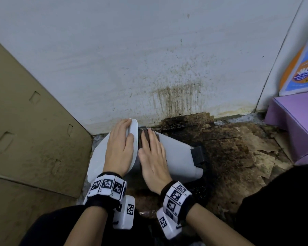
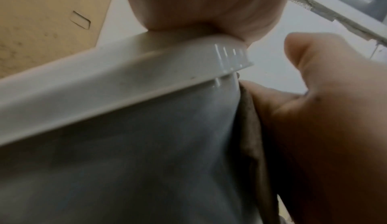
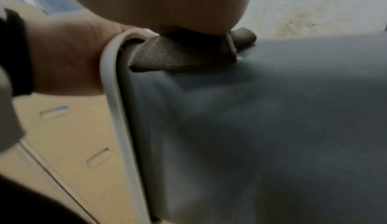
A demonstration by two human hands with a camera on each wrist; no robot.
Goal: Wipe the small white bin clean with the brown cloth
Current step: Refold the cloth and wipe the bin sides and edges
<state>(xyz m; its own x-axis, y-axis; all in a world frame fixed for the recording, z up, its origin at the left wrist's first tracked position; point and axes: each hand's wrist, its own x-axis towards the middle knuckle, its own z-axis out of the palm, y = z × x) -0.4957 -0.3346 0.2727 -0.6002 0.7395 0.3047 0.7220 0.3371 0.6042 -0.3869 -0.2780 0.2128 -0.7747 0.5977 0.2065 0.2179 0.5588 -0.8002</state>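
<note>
The small white bin (image 1: 178, 157) lies on its side on the floor, its lid (image 1: 96, 157) to the left and its base to the right. My left hand (image 1: 118, 144) rests flat on the lid, fingers reaching its far corner. My right hand (image 1: 153, 157) presses the brown cloth (image 1: 142, 137) flat against the bin's upper side, just right of the lid rim. In the left wrist view the cloth (image 2: 249, 136) sits between the bin wall (image 2: 125, 161) and my right hand (image 2: 324, 128). In the right wrist view the cloth (image 3: 180, 57) shows folded under my palm on the bin (image 3: 272, 128).
A large cardboard box (image 1: 34, 130) stands close on the left. The white wall (image 1: 176, 96) behind is stained brown. Dirty, torn cardboard (image 1: 238, 148) covers the floor to the right. A purple box (image 1: 296, 125) is at far right. The bin's black pedal (image 1: 197, 155) points right.
</note>
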